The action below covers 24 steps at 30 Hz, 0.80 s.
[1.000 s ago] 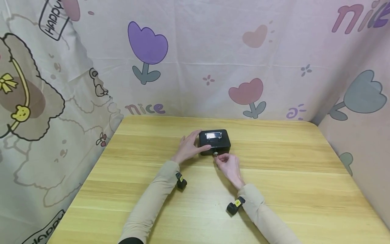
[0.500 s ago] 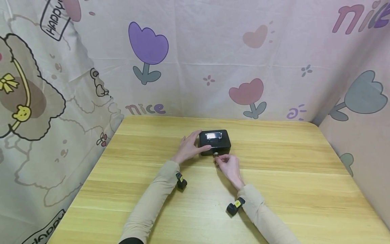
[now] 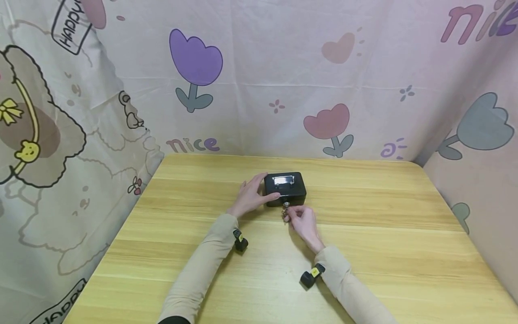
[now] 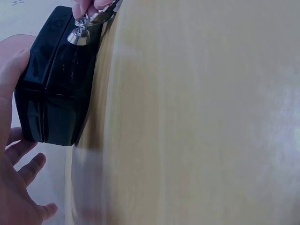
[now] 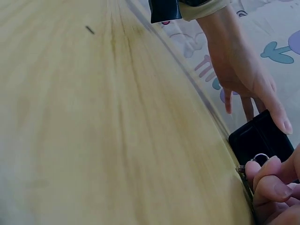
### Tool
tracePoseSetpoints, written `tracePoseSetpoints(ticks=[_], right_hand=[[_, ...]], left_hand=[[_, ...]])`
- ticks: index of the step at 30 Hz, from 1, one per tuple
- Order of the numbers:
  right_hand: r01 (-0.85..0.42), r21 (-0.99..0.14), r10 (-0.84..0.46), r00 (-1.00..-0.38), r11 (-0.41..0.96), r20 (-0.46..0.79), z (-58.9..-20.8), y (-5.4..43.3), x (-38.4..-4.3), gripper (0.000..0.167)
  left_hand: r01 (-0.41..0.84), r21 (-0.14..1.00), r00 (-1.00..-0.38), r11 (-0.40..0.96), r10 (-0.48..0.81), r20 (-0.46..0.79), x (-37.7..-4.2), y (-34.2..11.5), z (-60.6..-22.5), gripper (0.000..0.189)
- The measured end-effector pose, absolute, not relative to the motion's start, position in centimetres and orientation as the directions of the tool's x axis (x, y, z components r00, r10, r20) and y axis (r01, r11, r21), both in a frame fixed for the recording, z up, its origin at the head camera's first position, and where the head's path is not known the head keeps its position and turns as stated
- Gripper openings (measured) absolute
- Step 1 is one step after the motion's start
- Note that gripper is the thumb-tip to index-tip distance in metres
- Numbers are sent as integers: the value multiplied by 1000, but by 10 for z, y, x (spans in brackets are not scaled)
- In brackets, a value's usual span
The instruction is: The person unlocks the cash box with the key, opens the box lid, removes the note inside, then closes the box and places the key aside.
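A black cash box [image 3: 297,191] with a handle plate on its lid stands near the table's back edge. Its silver lock [image 4: 78,37] sticks out of the front face. My left hand [image 3: 248,198] rests at the box's left end, thumb on the lid, the other fingers spread beside the end and partly off it. At the lock, my right hand [image 3: 304,221] pinches a small key between thumb and fingertips; the key itself is mostly hidden. More keys [image 3: 285,217] hang from it, and a ring [image 5: 260,156] shows in the right wrist view.
The box stands on a wood-grain table [image 3: 202,189]. A printed cloth [image 3: 259,90] hangs behind and at both sides. Black wrist cameras [image 3: 240,243] sit on both beige sleeves [image 3: 206,261]. A small dark mark [image 5: 89,29] lies on the table.
My right hand has shifted slightly at the lock, and the hanging keys show more clearly left of its fingertips. The left hand and the cash box stay in place.
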State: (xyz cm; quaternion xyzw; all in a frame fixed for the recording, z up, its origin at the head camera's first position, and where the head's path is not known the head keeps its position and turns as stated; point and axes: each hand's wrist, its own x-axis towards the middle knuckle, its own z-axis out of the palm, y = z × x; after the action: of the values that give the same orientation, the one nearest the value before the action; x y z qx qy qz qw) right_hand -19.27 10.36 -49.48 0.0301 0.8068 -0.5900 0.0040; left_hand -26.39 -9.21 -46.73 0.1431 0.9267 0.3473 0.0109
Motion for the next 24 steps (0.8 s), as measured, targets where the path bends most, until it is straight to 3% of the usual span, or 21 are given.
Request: tracePoseSetpoints(ticks=[24], right_hand=[[163,-963,-62,-982,213,-180,-493,108,-194,27]], left_hand=[[254,637,-958,728,280,62,-265,-92,-468,95]])
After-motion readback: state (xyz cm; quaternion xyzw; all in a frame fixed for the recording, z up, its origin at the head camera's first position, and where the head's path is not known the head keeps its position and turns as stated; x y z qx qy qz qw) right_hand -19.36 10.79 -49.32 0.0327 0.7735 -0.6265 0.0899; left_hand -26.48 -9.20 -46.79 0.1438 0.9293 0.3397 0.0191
